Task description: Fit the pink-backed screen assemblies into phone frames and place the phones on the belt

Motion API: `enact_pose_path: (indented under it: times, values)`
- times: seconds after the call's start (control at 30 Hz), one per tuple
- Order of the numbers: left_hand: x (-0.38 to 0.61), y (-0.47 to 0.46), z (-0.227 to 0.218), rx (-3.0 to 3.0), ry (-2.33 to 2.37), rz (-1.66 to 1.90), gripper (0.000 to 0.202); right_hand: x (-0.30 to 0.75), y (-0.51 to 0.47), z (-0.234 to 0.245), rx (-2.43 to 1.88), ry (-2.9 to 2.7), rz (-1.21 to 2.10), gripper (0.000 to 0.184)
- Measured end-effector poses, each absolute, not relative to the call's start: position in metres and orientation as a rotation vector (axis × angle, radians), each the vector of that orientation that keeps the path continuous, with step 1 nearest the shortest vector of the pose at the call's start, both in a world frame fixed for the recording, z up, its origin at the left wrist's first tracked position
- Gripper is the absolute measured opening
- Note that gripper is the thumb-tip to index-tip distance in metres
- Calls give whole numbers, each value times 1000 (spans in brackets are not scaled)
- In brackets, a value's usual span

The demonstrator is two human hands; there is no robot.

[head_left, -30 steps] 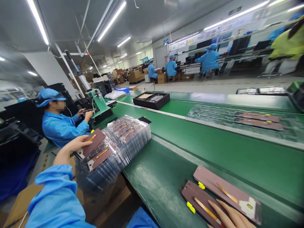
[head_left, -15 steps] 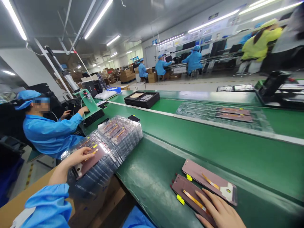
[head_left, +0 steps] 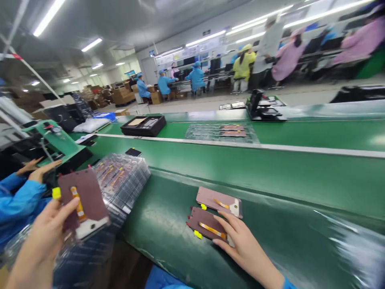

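The left hand [head_left: 39, 237] grips a brown panel [head_left: 84, 196], long axis pointing away, above a clear tray stack [head_left: 123, 180], while the open right hand [head_left: 243, 253] lies on a second panel [head_left: 203, 222] crosswise on the worktop [head_left: 270, 188].

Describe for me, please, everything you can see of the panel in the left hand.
The panel is a thin, flat rectangle with a matte mauve-brown face and rounded corners. An orange ribbon strip runs along its face, a yellow tab sticks out at its left edge, and a white piece sits at its lower end. It is tilted and raised in the left hand, with the thumb against its left edge. A stack of clear trays lies behind it.
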State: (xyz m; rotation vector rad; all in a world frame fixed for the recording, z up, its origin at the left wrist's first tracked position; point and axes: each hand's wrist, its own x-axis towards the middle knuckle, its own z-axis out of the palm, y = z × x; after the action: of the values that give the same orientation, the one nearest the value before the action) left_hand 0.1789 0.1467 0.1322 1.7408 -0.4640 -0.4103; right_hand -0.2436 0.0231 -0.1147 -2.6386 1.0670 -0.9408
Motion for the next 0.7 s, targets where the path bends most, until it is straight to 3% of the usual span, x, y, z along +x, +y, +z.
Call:
enact_pose_path:
  times: [0.17,0.3,0.37,0.47,0.7]
  values:
    - [67,86,38,1563,-464,-979,65,-222,41,-71,-2277,1155,-1088,31]
    - [-15,60,-22,1353,-488,-1306,68,-204,45,-53,-2327,1266,-874,57]
    - [-36,57,-35,1274,-470,-1380,66,-199,44,-50,-2356,1337,-750,55]
    - [-48,60,-44,1192,-464,-1434,63,-195,42,-49,-2329,1340,-657,33]
    - [-25,66,-51,1286,-669,-1454,66,-205,33,-53,-2277,1146,-695,38]
